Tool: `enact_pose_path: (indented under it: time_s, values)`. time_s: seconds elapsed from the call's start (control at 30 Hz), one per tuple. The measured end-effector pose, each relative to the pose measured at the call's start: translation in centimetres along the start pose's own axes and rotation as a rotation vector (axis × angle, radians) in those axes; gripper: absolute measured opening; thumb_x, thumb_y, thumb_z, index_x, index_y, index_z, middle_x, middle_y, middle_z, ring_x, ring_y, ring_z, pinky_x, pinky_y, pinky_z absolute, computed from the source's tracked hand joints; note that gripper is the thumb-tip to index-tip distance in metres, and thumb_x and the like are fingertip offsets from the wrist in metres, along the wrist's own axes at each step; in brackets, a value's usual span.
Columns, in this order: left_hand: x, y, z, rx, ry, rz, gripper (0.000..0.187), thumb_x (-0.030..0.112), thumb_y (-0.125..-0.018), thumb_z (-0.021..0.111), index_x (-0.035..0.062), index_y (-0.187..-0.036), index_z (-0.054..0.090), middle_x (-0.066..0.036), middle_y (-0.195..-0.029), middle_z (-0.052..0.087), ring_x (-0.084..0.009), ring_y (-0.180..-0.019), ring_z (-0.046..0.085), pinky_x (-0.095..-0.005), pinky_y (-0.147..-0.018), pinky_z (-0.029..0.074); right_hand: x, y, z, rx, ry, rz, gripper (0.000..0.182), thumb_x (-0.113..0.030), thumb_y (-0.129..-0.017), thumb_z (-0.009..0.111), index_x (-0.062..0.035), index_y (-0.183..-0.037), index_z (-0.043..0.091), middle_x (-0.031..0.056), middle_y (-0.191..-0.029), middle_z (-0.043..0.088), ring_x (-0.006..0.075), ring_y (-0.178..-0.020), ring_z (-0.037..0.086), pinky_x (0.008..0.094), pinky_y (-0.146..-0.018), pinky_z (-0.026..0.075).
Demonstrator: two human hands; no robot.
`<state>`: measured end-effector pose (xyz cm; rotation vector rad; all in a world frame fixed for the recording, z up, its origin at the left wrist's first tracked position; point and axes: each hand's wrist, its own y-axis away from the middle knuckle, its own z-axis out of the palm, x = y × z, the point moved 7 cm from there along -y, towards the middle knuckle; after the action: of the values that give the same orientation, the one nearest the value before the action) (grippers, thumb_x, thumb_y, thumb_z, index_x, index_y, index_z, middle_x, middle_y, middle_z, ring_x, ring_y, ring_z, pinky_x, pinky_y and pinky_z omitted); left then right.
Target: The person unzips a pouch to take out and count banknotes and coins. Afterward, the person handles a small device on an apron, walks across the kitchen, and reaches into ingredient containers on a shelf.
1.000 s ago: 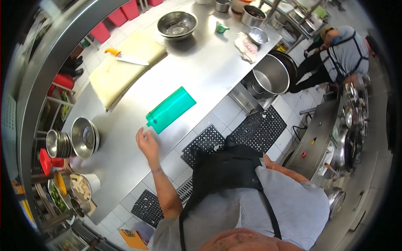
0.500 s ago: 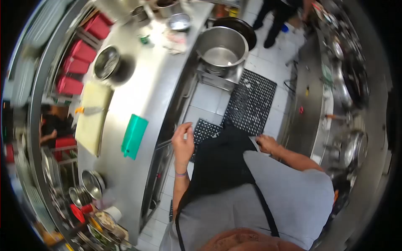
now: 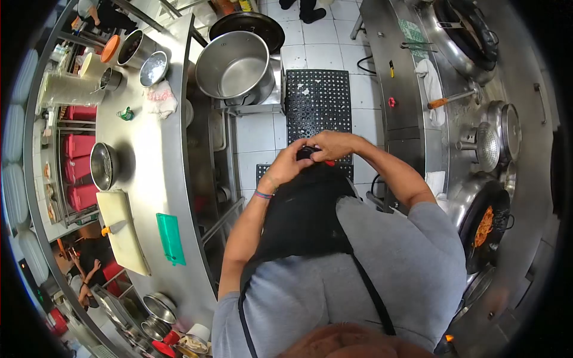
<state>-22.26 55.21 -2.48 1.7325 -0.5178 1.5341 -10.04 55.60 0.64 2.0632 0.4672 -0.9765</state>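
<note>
My left hand (image 3: pixel 285 164) and my right hand (image 3: pixel 333 145) meet in front of my waist. Between their fingers is a small dark object (image 3: pixel 307 153), mostly covered, whose kind I cannot make out. Both hands are closed on it. A bit of red (image 3: pixel 330 163) shows just below my right hand. Behind and under the hands hangs my black apron (image 3: pixel 304 221). Around my left wrist is a thin coloured band (image 3: pixel 263 195).
Left, a steel counter (image 3: pixel 200 262) bears a cutting board (image 3: pixel 122 238) with a knife, a green sheath-like piece (image 3: pixel 171 238) and a metal bowl (image 3: pixel 104 166). Ahead stands a large pot (image 3: pixel 234 68) beside a black mat (image 3: pixel 319 98). Right, a pan of orange food (image 3: pixel 484 227).
My hands were apart at either side of the apron; now they have come together in front of it, around the dark object. The view has turned, and the person ahead is farther off.
</note>
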Motion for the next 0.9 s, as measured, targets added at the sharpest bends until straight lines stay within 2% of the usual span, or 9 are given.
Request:
enact_pose_path:
  time_s: [0.13, 0.17, 0.27, 0.43, 0.53, 0.57, 0.7, 0.8, 0.9]
  values:
    - [-3.8, 2.9, -2.8, 0.121, 0.098, -0.313, 0.034, 0.004, -0.089, 0.071, -0.0011, -0.12, 0.059, -0.003, -0.104, 0.068, -0.0087, -0.095, 0.062, -0.0253, -0.086, 0.051, 3.1, -2.4, -0.4, 0.298, -0.214, -0.066, 0.034, -0.034, -0.089, 0.068, -0.004, -0.105, 0.07, 0.0166, -0.085, 0.071, 0.0301, -0.081, 0.068, 0.0397, -0.073, 0.053]
    - [-4.8, 3.5, -3.3, 0.209, 0.227, -0.234, 0.026, 0.007, -0.092, 0.07, -0.0038, -0.113, 0.06, -0.001, -0.094, 0.068, -0.0067, -0.082, 0.062, -0.0239, -0.076, 0.053, 3.2, -2.4, -0.9, 0.417, -0.183, -0.074, 0.027, -0.029, -0.09, 0.068, -0.0048, -0.101, 0.071, 0.0168, -0.086, 0.07, 0.0331, -0.082, 0.069, 0.0413, -0.074, 0.053]
    - [-6.9, 5.7, -4.7, 0.337, 0.376, -0.248, 0.021, 0.004, -0.092, 0.069, -0.0035, -0.11, 0.061, -0.001, -0.091, 0.067, -0.0061, -0.08, 0.06, -0.0239, -0.07, 0.052, 3.5, -3.0, -0.9, 0.753, 0.151, -0.084, 0.019, -0.022, -0.09, 0.066, -0.0036, -0.094, 0.071, 0.0171, -0.087, 0.071, 0.0355, -0.085, 0.069, 0.0425, -0.076, 0.053]
    - [-9.3, 9.7, -6.9, 0.483, 0.532, -0.233, 0.019, 0.005, -0.093, 0.069, -0.0027, -0.108, 0.061, -0.001, -0.091, 0.067, -0.0062, -0.077, 0.06, -0.0235, -0.071, 0.052, -0.7, -5.9, 4.6, 0.429, -0.122, -0.078, 0.017, -0.016, -0.091, 0.068, -0.0009, -0.097, 0.071, 0.0183, -0.09, 0.071, 0.0291, -0.085, 0.069, 0.0378, -0.076, 0.053]
    - [-8.6, 12.4, -7.7, 0.529, 0.654, -0.165, 0.021, 0.008, -0.092, 0.07, -0.0023, -0.108, 0.06, -0.003, -0.092, 0.068, -0.008, -0.077, 0.062, -0.0246, -0.072, 0.053, -3.8, -8.2, 6.9, 0.504, -0.222, -0.111, 0.021, -0.021, -0.093, 0.067, -0.0016, -0.101, 0.071, 0.0168, -0.09, 0.072, 0.0254, -0.08, 0.068, 0.0364, -0.075, 0.052]
    - [-9.4, 13.1, -8.1, 0.534, 0.677, -0.129, 0.024, 0.009, -0.092, 0.071, -0.0021, -0.109, 0.059, -0.004, -0.093, 0.068, -0.0092, -0.078, 0.063, -0.0255, -0.072, 0.055, -3.9, -9.5, 7.5, 0.537, -0.219, -0.081, 0.027, -0.026, -0.096, 0.065, -0.0003, -0.101, 0.072, 0.0128, -0.086, 0.072, 0.021, -0.076, 0.065, 0.0344, -0.074, 0.052]
    - [-9.8, 15.8, -9.1, 0.551, 0.765, -0.021, 0.028, 0.012, -0.093, 0.071, -0.0006, -0.113, 0.057, -0.006, -0.098, 0.068, -0.0106, -0.084, 0.065, -0.0269, -0.077, 0.056, -5.4, -14.0, 9.8, 0.195, -0.504, -0.01, 0.037, -0.033, -0.097, 0.066, 0.0032, -0.098, 0.072, 0.0019, -0.076, 0.065, 0.0109, -0.07, 0.057, 0.028, -0.064, 0.046]
    - [-10.7, 17.4, -9.7, 0.539, 0.8, -0.006, 0.03, 0.014, -0.093, 0.071, 0.001, -0.116, 0.056, -0.005, -0.101, 0.066, -0.0108, -0.087, 0.064, -0.0272, -0.08, 0.055, -7.5, -15.0, 10.3, 0.043, -0.597, 0.081, 0.036, -0.033, -0.096, 0.067, 0.0032, -0.094, 0.071, -0.0021, -0.071, 0.059, 0.0085, -0.064, 0.05, 0.0278, -0.057, 0.041]
    - [-10.9, 18.8, -10.5, 0.565, 0.841, -0.012, 0.03, 0.013, -0.096, 0.067, -0.0029, -0.118, 0.055, -0.006, -0.105, 0.066, -0.0115, -0.092, 0.063, -0.0279, -0.085, 0.052, -9.1, -17.3, 10.5, 0.172, -0.387, -0.079, 0.03, -0.028, -0.095, 0.069, 0.0018, -0.094, 0.072, 0.0016, -0.072, 0.062, 0.0064, -0.056, 0.048, 0.0259, -0.047, 0.038]
